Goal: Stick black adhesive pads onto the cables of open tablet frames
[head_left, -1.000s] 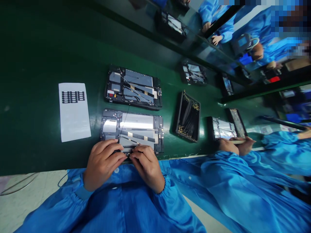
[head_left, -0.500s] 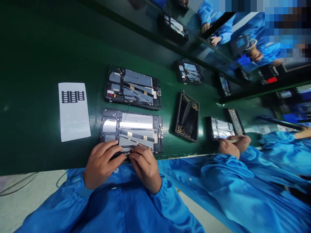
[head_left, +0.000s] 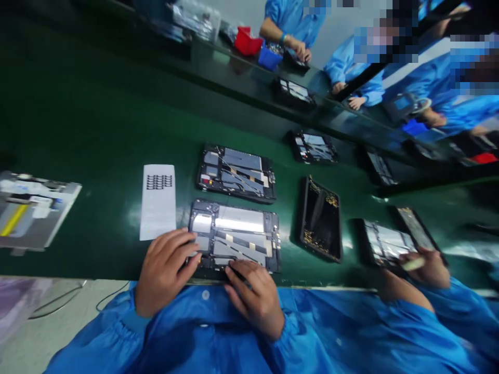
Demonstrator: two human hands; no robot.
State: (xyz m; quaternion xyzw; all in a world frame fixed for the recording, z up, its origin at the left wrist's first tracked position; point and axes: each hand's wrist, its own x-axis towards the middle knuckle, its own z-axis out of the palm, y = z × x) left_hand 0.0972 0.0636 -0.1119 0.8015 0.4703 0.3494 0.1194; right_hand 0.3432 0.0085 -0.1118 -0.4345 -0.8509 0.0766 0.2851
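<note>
Lying at the near edge of the dark green belt [head_left: 97,130], an opened black tablet [head_left: 234,234] with silver plates and flat cables inside is directly in front of the person. The left hand [head_left: 167,270] rests open on its left end, with the fingers loosely curved and touching the frame. The right hand [head_left: 255,293] is also open, its fingers stretched flat on the near edge of the tablet; whether something small is under the fingertips cannot be told. Just left of the tablet is a white paper sheet [head_left: 158,208] with small black stickers. A second opened tablet [head_left: 236,174] lies just behind, and a black rectangular tray [head_left: 320,218] is to the right. Further right, a co-worker's hand [head_left: 427,267] touches another tablet [head_left: 384,244].
</note>
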